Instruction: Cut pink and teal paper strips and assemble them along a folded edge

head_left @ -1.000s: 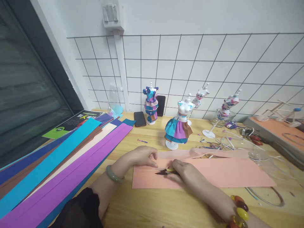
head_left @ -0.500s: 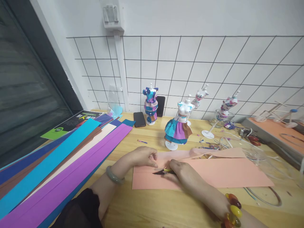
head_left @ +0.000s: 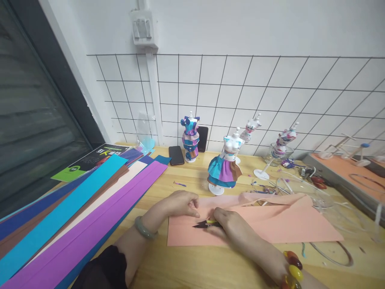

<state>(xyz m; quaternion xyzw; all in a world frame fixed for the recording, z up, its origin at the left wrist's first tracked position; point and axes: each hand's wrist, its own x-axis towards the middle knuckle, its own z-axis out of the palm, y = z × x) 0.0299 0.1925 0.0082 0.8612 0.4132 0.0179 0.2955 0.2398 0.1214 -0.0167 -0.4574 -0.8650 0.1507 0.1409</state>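
A long sheet of peach crepe paper [head_left: 264,224] lies across the table in front of me, its upper part folded and rumpled. My right hand [head_left: 230,222] is closed around small thread snips [head_left: 204,224] with dark blades and a bit of yellow. Their points face left, just over the paper; whether they touch it I cannot tell. At the sheet's upper left corner rests my left hand [head_left: 182,204], fingers loosely bent, thumb and forefinger tips apart. Right behind the paper stands a small white dress form [head_left: 233,144] in a ruffled skirt [head_left: 224,172] of teal, purple and brown.
Long coloured paper strips [head_left: 87,216] fan over the left side. A phone [head_left: 176,155] lies near a dressed form [head_left: 191,138]. Further forms [head_left: 284,142] stand behind, one by a glass jar [head_left: 272,154]. Scraps and clear plastic [head_left: 296,186] litter the right, beside an orange-topped tray [head_left: 339,168].
The view has tilted up slightly, so everything sits a little lower. The paper's right part looks more rumpled. Both hands keep nearly the same place, with the snips still in the right one.
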